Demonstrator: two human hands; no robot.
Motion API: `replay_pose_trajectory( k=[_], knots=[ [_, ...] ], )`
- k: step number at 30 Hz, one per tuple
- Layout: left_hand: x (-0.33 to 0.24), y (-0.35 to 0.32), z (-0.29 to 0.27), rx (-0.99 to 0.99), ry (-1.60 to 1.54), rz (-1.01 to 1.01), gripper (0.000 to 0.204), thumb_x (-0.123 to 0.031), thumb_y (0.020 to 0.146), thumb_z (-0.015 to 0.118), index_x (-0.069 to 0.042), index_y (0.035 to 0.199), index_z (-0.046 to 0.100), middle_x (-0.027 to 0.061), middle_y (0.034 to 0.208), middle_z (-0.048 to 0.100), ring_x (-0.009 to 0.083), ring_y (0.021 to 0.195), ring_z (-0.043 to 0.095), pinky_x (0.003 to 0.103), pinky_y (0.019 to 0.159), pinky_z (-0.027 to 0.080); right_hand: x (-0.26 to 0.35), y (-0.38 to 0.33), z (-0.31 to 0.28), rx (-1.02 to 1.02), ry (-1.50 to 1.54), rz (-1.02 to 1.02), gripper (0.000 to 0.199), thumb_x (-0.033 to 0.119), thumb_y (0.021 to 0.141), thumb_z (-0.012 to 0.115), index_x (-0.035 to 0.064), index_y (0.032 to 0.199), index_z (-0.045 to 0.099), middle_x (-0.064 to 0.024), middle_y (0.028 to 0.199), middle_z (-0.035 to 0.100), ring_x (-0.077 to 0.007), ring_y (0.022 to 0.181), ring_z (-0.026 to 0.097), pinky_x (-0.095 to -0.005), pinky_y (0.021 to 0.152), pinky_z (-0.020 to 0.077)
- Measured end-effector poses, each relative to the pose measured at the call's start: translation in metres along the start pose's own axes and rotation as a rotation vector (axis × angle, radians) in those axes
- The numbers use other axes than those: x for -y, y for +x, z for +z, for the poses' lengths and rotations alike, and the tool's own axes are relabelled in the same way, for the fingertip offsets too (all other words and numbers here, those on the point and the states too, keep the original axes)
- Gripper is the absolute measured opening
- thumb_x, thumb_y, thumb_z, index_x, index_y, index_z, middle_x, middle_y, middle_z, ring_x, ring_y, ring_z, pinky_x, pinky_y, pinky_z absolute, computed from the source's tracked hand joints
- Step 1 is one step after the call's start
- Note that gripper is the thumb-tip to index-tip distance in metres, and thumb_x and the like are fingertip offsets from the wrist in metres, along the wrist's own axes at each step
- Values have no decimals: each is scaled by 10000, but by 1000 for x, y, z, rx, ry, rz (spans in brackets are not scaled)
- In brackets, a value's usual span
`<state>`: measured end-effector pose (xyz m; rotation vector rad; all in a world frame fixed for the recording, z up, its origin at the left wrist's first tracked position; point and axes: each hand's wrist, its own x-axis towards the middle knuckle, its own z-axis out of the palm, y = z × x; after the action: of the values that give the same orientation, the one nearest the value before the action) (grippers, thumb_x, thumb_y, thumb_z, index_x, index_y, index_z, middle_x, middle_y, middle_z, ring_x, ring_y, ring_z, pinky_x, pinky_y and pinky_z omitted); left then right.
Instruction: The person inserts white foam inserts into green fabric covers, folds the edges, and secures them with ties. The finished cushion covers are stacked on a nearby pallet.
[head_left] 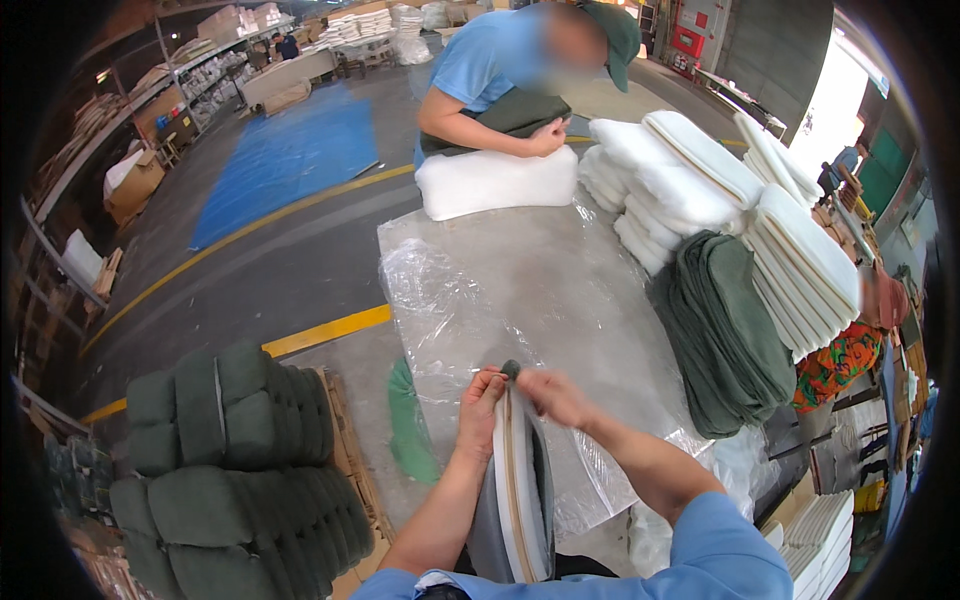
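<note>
The grip of the left hand (482, 398) is clamped on the upper tip of a long cushion (516, 480), thumb and fingers pinched together at its dark green end; the right hand (557, 397) is just beside that tip, its fingers blurred, so I cannot tell whether its grip is closed on the cloth; the cushion stands on its narrow side before the person's body, across the near edge of the worktop (560, 290), its white side and tan strip showing; a clear plastic sheet (430, 270) lies on the worktop's left part; dark green covers (722, 340) are piled at the right edge, with white pads (690, 170) heaped by the far right corner; at the far edge a co-worker (490, 60) leans over a dark green cover (515, 112) above a white block (497, 187); beyond the left edge stand dark green bundles (235, 410); farther off, a blue sheet (290, 155) covers the floor.
</note>
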<state>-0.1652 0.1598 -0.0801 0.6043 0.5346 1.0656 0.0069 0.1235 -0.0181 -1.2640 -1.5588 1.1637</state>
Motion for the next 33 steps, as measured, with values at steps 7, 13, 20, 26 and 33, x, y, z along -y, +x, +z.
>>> replay_pose_trajectory(
  k=[7,13,20,26,33],
  knots=[
    [-2,1,-5,74,30,57,95,-141,1033,683,-65,1084,711,-25,1179,661,95,1112,594,268,1007,455,-30,30,17,-173,353,81,407,357,1098,547,29,1298,681,-60,1215,687,-162,1160,603,-329,1055,453],
    [-3,-1,-15,46,34,26,110,-153,1028,692,-67,1094,710,-15,1194,674,108,1113,609,280,1022,471,-30,31,40,-252,337,84,314,288,1091,554,14,1191,671,-52,1122,686,-139,1074,607,-308,983,482],
    [0,0,-17,17,-117,-18,120,-121,1027,688,-64,1131,708,-6,1116,702,104,1041,634,265,978,487,-22,31,54,-368,187,140,323,323,1072,582,12,1144,633,-68,1028,683,-132,1002,604,-309,908,500],
    [-6,2,-15,32,-62,-46,165,-139,1033,682,-59,1177,685,13,1165,695,115,1041,644,271,950,512,-25,32,57,-452,146,125,356,359,1065,576,14,1134,637,-91,1008,694,-165,966,624,-331,883,507],
    [-47,-4,20,-145,492,-77,586,-522,1112,456,-21,1402,549,105,1372,587,198,1261,552,352,1099,435,-17,33,67,-535,152,113,363,385,1035,594,42,1113,683,-138,1022,720,-235,950,671,-369,873,509]
  ],
)
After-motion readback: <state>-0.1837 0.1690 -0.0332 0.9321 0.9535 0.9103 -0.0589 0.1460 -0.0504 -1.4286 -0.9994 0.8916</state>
